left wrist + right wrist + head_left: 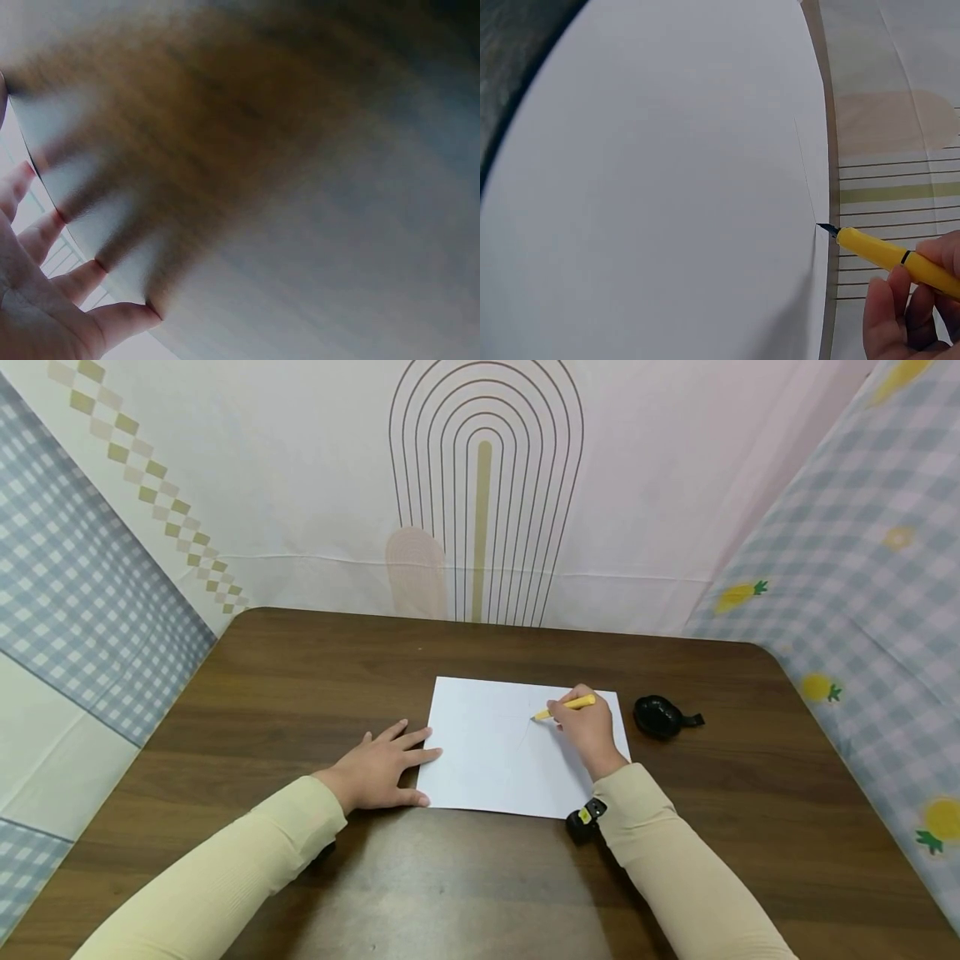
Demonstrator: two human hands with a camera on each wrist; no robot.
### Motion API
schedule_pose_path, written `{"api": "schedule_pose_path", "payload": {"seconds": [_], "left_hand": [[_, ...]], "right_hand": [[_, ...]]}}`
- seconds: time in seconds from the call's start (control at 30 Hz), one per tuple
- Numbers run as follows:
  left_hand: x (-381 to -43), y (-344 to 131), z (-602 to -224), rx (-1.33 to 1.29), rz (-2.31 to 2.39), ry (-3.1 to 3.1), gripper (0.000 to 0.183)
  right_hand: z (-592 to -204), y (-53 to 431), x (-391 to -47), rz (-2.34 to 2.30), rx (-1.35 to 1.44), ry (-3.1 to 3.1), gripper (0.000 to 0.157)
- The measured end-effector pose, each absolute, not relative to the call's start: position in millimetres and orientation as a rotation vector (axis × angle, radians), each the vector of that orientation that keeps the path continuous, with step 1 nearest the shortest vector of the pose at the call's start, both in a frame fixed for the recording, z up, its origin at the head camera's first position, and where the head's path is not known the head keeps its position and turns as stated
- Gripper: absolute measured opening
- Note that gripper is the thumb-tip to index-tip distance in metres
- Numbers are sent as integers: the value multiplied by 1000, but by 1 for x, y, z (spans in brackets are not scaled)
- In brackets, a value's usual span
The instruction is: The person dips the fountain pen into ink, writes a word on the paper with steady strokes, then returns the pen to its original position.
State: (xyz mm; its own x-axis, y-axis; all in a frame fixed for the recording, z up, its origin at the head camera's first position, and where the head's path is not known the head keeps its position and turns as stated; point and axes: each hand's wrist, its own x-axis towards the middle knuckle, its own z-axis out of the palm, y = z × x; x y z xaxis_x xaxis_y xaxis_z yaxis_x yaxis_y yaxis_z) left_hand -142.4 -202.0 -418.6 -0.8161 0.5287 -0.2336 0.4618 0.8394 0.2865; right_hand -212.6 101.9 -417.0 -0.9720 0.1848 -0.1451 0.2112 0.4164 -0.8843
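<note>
A white sheet of paper [480,752] lies on the brown wooden table [300,668]. My right hand [591,732] pinches a yellow fountain pen [570,705] over the sheet's upper right part. In the right wrist view, the dark nib of the fountain pen [885,253] touches the paper [667,180] at one end of a thin, faint line [804,169]. My left hand [378,770] rests with spread fingers at the sheet's left edge, some fingertips on the paper. Those straight fingers [79,283] also show in the left wrist view; the palm side faces that camera.
A small black oval object with a short strap [658,717] lies right of the paper. A black wrist camera [581,825] sits under the right cuff. Behind the table hangs a white cloth with arch lines [483,510]; checked cloths flank both sides.
</note>
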Motion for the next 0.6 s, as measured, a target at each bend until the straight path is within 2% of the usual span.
{"api": "schedule_pose_path", "payload": {"seconds": [0.6], "left_hand": [[-143,-201,-419,750,306,2722,71]], "right_hand": [[-409,101,-213,-1438,293,2721,15]]}}
